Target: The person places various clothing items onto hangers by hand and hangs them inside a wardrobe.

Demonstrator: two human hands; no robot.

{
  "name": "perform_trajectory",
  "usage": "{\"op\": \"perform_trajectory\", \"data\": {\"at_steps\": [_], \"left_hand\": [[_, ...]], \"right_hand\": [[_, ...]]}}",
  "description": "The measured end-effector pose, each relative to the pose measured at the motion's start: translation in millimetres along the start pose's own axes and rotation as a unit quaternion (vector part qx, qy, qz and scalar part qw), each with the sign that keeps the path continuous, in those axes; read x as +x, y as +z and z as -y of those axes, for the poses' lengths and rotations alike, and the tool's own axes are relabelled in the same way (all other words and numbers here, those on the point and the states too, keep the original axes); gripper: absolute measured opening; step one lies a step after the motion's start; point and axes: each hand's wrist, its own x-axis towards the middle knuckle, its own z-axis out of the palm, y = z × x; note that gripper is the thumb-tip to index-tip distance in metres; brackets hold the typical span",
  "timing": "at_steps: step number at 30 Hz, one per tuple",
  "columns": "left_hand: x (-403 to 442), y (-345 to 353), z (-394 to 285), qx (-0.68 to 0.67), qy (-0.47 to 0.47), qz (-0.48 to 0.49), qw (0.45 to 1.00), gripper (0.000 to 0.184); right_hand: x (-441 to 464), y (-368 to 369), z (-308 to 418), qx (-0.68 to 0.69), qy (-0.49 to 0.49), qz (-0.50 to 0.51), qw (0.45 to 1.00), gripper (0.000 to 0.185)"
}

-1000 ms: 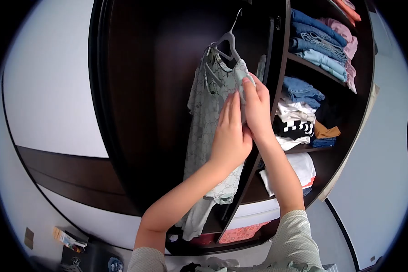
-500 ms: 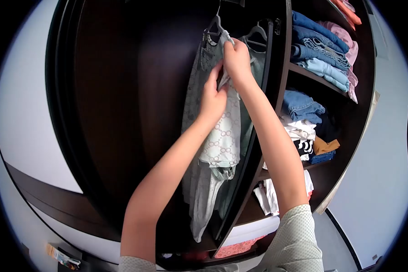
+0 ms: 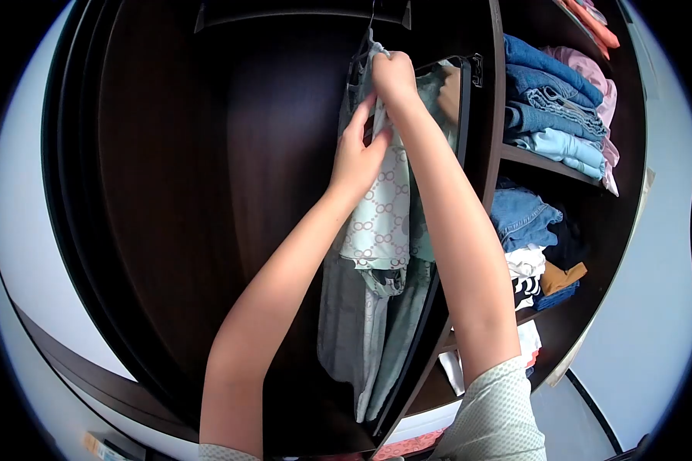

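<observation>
A pale green top (image 3: 377, 223) with a linked-ring print hangs from a hanger (image 3: 359, 58) inside the dark wardrobe. At its upper edge, my right hand (image 3: 394, 77) is closed on the cloth close to the hanger. Lower and to the left, my left hand (image 3: 357, 157) has the top's edge between its thumb and fingers, with the fingers pointing up. A gathered band shows below the top's hem. Longer grey-green cloth (image 3: 342, 323) hangs behind and beneath. My right hand hides part of the hanger and the neckline.
A narrow mirror (image 3: 452, 100) stands right of the clothes, reflecting them and a hand. Shelves to the right hold folded jeans (image 3: 550, 84), a pink garment (image 3: 592, 73), and a lower pile with denim (image 3: 523, 219). The dark wardrobe back panel (image 3: 177, 192) fills the left.
The view has shifted, with the shelves now lower in it. The mirror has turned, its reflected hanger replaced by a reflected hand. My right hand is slightly higher, covering more of the hanger.
</observation>
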Motion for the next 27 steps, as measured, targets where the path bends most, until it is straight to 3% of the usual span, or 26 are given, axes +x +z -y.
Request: {"op": "perform_trajectory", "data": {"at_steps": [7, 10, 11, 14, 15, 17, 20, 21, 22, 25, 27], "left_hand": [[-7.1, 10.1, 20.4, 0.048, 0.001, -0.007, 0.999, 0.065], [-5.9, 17.9, 19.1, 0.048, 0.001, -0.002, 0.999, 0.068], [-6.2, 20.7, 17.7, 0.042, -0.004, 0.002, 0.999, 0.069], [-4.4, 26.0, 21.9, 0.037, -0.003, -0.002, 0.999, 0.065], [-5.6, 26.0, 21.3, 0.032, -0.025, 0.004, 0.999, 0.064], [-7.7, 26.4, 19.6, 0.021, -0.067, 0.014, 0.997, 0.061], [-23.4, 30.8, 12.0, 0.05, -0.022, 0.02, 0.998, 0.059], [-35.4, 34.2, -2.0, 0.023, -0.051, 0.018, 0.998, 0.063], [-47.1, 34.8, 2.6, 0.074, -0.035, 0.001, 0.997, 0.065], [-79.3, 36.7, 9.2, 0.196, -0.007, -0.035, 0.98, 0.068], [-104.0, 40.4, -2.3, 0.147, -0.06, -0.016, 0.987, 0.065]], "right_hand": [[-5.0, -2.6, 1.0, -0.077, 0.079, -0.036, 0.993, 0.035], [-3.7, -8.8, 0.5, -0.035, 0.083, -0.052, 0.995, 0.034], [-6.1, -14.1, -1.4, -0.064, 0.028, -0.035, 0.997, 0.037], [-22.5, -13.4, -0.3, -0.102, -0.099, -0.14, 0.98, 0.045], [-27.8, -18.7, -0.5, -0.099, -0.11, -0.093, 0.985, 0.052], [-45.3, -19.2, -3.9, -0.164, -0.179, -0.094, 0.966, 0.051], [-78.1, -23.1, -9.0, -0.22, -0.248, -0.103, 0.938, 0.052], [-88.5, -27.9, -11.4, -0.234, -0.269, -0.112, 0.928, 0.053], [-101.7, -32.7, -12.9, -0.246, -0.288, -0.12, 0.917, 0.053], [-143.3, -47.1, -12.2, -0.211, -0.22, -0.086, 0.948, 0.055], [-164.9, -53.2, -14.9, -0.209, -0.211, -0.075, 0.952, 0.056]]}}
